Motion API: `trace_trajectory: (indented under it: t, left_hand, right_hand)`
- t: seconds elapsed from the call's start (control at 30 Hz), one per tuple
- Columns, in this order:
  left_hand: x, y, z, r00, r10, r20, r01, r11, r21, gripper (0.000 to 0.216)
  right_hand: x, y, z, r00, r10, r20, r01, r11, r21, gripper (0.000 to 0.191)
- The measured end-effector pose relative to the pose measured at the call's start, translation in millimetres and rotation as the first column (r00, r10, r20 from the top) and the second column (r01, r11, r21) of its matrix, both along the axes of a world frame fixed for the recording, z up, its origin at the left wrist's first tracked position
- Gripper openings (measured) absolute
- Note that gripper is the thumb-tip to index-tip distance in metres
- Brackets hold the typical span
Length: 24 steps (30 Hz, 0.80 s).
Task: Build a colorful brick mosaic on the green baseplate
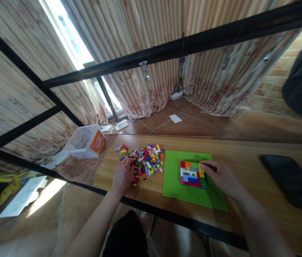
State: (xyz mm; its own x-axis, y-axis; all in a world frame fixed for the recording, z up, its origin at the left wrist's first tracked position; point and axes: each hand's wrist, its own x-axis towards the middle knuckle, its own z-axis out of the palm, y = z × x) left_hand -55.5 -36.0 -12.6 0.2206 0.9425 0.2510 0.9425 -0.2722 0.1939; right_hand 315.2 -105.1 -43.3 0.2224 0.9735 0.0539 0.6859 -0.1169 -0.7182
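Left of the green baseplate (170,175), the left hand (124,175) is at the loose bricks (151,157), fingers curled; whether they pinch one, I cannot tell. On the baseplate, the right hand (222,175) reaches the right edge of the multicoloured brick panel (192,175), its grip unclear. The step seems to be brick-picking; the next move probably calls for a fine pinch on one piece.

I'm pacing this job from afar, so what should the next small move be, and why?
Probably pick from the brick pile with the left hand: it is down at the pile's left side, while the right hand is at the right edge of the block on the green plate.
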Motion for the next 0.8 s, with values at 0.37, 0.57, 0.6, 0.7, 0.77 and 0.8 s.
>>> trace_trajectory:
  t: [0.37, 0.57, 0.6, 0.7, 0.77, 0.8]
  left_hand:
    - [134.7, -48.3, 26.1, 0.837, -0.255, 0.485, 0.334, 0.939, -0.081, 0.019]
    - [193.6, -51.0, 3.8, 0.807, -0.324, 0.495, 0.436, 0.891, -0.128, 0.020]
    - [196.7, -50.6, 1.6, 0.826, -0.312, 0.469, 0.417, 0.899, -0.137, 0.020]
    - [203.1, -51.5, -0.6, 0.880, -0.270, 0.390, 0.356, 0.920, -0.166, 0.016]
    - [206.8, -53.8, -0.6, 0.905, -0.255, 0.340, 0.328, 0.928, -0.177, 0.014]
    - [208.5, -55.0, -0.7, 0.915, -0.250, 0.318, 0.317, 0.932, -0.179, 0.013]
  right_hand:
    - [-9.1, -0.2, 14.2, 1.000, -0.027, 0.016, 0.027, 0.999, -0.023, 0.041]
    - [-10.1, -2.9, 15.1, 1.000, -0.015, -0.021, 0.014, 1.000, -0.020, 0.037]
    - [-10.3, -3.4, 15.2, 0.999, -0.017, -0.027, 0.017, 1.000, -0.017, 0.036]
    - [-10.9, -5.6, 16.5, 0.998, -0.024, -0.053, 0.023, 1.000, -0.015, 0.035]
    - [-11.2, -7.1, 17.7, 0.997, -0.024, -0.072, 0.022, 1.000, -0.017, 0.034]
    - [-11.2, -7.6, 18.3, 0.997, -0.022, -0.077, 0.020, 1.000, -0.018, 0.034]
